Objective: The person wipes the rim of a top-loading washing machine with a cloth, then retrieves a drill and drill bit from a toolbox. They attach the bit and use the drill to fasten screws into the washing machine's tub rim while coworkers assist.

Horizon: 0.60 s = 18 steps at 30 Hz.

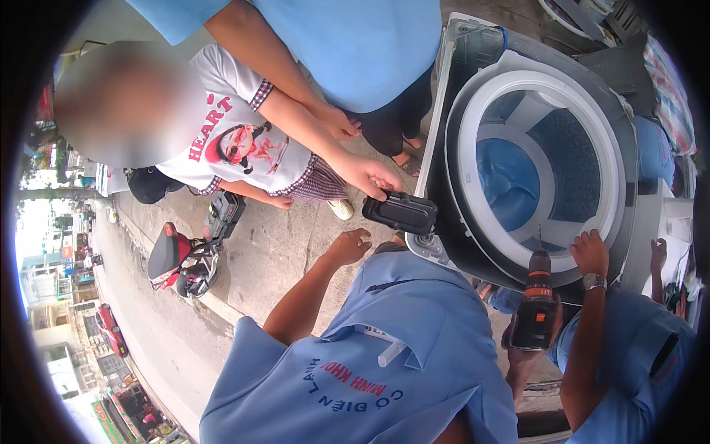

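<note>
My right hand [522, 357] is closed around a black and orange cordless drill [538, 307], its bit pointing up over the near rim of a washing machine's open tub. The white tub ring [464, 159] circles a blue-bottomed drum [510, 177]. My left hand [349, 248], wearing a ring, is empty with loosely bent fingers, just left of a black rectangular plastic tray [400, 212]. Another person's hand [373, 176] holds that tray at the machine's near left corner. A co-worker's hand [590, 254] with a wristwatch rests on the tub ring, right of the drill.
Close on the left stands a person in a printed white shirt [233, 133]; another in light blue [362, 52] is beyond. The co-worker [629, 355] crouches at right. A red motorbike [177, 259] is parked on the pavement. A striped bag [669, 96] lies behind the machine.
</note>
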Motion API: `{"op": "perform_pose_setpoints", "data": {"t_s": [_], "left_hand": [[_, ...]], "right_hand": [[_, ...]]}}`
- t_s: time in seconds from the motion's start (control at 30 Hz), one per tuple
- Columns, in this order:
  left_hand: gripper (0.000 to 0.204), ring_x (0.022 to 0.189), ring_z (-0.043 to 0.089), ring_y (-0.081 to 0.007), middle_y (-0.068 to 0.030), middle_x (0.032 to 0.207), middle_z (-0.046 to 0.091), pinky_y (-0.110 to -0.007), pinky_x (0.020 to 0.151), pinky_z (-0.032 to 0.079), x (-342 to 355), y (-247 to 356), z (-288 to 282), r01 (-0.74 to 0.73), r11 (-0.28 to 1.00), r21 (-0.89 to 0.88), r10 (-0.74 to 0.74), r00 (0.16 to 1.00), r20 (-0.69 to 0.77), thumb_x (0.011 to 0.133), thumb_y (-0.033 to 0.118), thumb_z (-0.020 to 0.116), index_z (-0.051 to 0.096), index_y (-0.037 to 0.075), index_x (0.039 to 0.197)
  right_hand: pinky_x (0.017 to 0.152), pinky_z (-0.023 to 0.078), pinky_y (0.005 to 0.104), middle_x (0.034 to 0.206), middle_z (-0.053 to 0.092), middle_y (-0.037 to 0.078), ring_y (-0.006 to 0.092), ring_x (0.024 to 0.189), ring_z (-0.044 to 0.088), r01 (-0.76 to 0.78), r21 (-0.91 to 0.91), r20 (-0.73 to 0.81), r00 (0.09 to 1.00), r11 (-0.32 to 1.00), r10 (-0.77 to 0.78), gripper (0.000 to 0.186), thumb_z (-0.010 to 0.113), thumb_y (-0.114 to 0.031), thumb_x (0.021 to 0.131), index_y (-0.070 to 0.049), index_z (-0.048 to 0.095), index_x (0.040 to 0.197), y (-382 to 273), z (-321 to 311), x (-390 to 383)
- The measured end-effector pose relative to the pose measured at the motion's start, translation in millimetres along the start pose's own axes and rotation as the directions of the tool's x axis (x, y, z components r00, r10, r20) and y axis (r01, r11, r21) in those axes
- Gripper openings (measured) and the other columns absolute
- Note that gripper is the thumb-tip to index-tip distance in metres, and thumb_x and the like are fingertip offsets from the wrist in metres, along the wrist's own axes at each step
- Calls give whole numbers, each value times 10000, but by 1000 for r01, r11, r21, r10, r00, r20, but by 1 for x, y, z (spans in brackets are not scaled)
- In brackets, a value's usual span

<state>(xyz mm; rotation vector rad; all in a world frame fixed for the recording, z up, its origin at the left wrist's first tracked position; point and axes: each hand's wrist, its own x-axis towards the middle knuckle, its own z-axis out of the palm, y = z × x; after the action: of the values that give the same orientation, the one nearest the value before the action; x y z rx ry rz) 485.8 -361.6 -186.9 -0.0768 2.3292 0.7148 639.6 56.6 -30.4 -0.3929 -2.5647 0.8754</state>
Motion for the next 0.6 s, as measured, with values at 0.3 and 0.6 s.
{"op": "perform_pose_setpoints", "data": {"t_s": [0.3, 0.6], "left_hand": [[382, 916, 712, -313, -152, 934, 734, -414, 838, 545, -52, -12, 38, 65, 982, -178, -106, 968, -226, 956, 378, 624, 665, 77, 1187], [967, 1361, 365, -556, -307, 1535, 276, -626, 968, 512, -93, 127, -65, 462, -492, -738, 685, 729, 0, 887, 810, 377, 265, 97, 1530]], "right_hand": [[954, 500, 360, 1268, 574, 173, 240, 1100, 626, 107, 116, 149, 981, 987, -124, 890, 848, -110, 735, -2, 364, 1474, -5, -4, 43], [941, 502, 356, 1277, 561, 174, 237, 1074, 628, 125, 183, 232, 958, 975, -167, 899, 841, -96, 734, 8, 349, 1480, -12, 8, 57]]}}
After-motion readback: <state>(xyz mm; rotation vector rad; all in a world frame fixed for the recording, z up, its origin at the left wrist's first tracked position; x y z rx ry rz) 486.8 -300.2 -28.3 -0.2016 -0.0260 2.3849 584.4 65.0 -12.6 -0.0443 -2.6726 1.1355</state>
